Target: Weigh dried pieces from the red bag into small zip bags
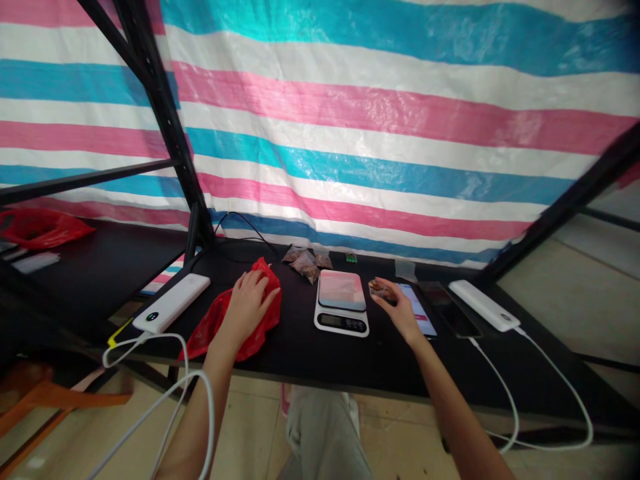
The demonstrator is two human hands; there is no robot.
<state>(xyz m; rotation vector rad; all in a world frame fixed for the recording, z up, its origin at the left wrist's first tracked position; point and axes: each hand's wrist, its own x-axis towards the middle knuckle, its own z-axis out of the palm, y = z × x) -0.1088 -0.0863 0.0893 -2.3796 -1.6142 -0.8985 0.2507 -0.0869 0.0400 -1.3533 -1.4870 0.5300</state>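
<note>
**Small packet at the scale, bag under the other hand**

L hand (249,301) lies flat on the red plastic bag (225,323), fingers spread, pressing rather than clenched; nothing lifted. R hand (395,308) pinches a small clear packet (379,289) w/ brownish contents btwn thumb and fingertips, just right of the digital scale (342,301) and over the near edge of a phone (417,308) lying face up. Scale pan looks bare; display too small to read.

Three similar filled packets (306,261) sit behind the scale near the striped tarp (390,133). White power banks at both ends of the black table (310,353): one left (171,303), one right (484,305), each w/ white cable trailing off the edge.

My read on doing this well: keep the packet level so contents don't spill, set it on the middle of the pan, not the rim, and let go fully so no finger weight skews the reading. L hand should hold the bag steady, mouth toward the scale, w/o nudging the scale. Keep cables clear of the pan.
</note>
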